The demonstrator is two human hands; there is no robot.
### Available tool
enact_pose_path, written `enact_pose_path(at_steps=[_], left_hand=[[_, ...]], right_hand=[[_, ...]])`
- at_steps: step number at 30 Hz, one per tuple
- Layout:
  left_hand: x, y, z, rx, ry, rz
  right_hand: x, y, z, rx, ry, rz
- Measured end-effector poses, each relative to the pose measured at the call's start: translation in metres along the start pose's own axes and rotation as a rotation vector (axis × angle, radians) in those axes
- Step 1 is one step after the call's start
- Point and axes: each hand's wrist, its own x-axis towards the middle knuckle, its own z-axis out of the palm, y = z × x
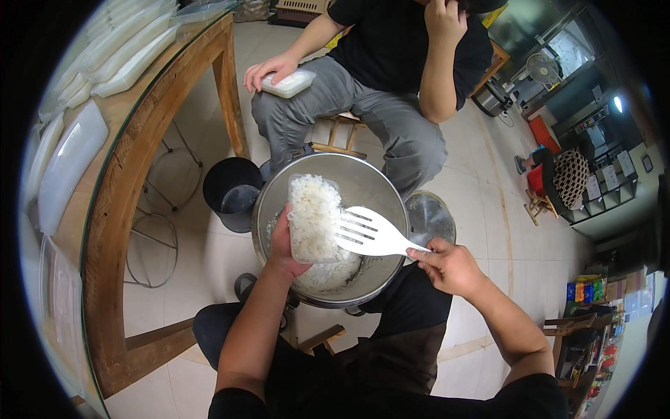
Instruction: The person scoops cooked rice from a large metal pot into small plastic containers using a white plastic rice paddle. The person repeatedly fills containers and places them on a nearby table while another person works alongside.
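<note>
My left hand (288, 251) holds a clear plastic food container (292, 230) from its left side and underneath. Cooked white rice (314, 214) fills the container, which is tilted over a large metal pot (384, 183). In my right hand (453, 267) is the handle of a white slotted turner (369, 233). The turner's blade touches the right edge of the rice in the container. More rice (330, 275) lies at the bottom of the pot, partly hidden by the container and the turner.
Opposite sits a person in grey trousers (298, 112), one hand on a closed food container (289, 83). At left, a glass-topped wooden table (99, 209) bears stacked containers (125, 52). A black bucket (233, 183) stands left of the pot; a round lid (432, 217) lies at its right.
</note>
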Motion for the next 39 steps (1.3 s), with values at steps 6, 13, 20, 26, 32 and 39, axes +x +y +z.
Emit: enact_pose_path(at_steps=[6, 13, 20, 26, 32, 39], left_hand=[[-0.001, 0.001, 0.000, 0.046, -0.023, 0.011], [-0.004, 0.007, 0.009, 0.016, -0.032, 0.059], [-0.002, 0.004, 0.006, 0.025, -0.027, 0.078], [-0.004, 0.007, 0.014, 0.034, -0.076, 0.125], [-0.004, 0.006, 0.010, 0.003, -0.036, 0.074], [-0.003, 0.003, 0.001, 0.000, -0.042, 0.031]], right_hand=[[-0.006, 0.006, -0.005, -0.143, -0.103, 0.023], [-0.021, 0.015, 0.002, 0.116, -0.017, 0.175], [-0.018, -0.003, 0.010, 0.038, 0.028, -0.010], [-0.027, 0.027, 0.009, -0.143, -0.042, 0.023], [-0.004, -0.005, 0.018, 0.288, 0.090, 0.205], [0.021, -0.040, 0.066, 1.053, 0.076, 0.475]])
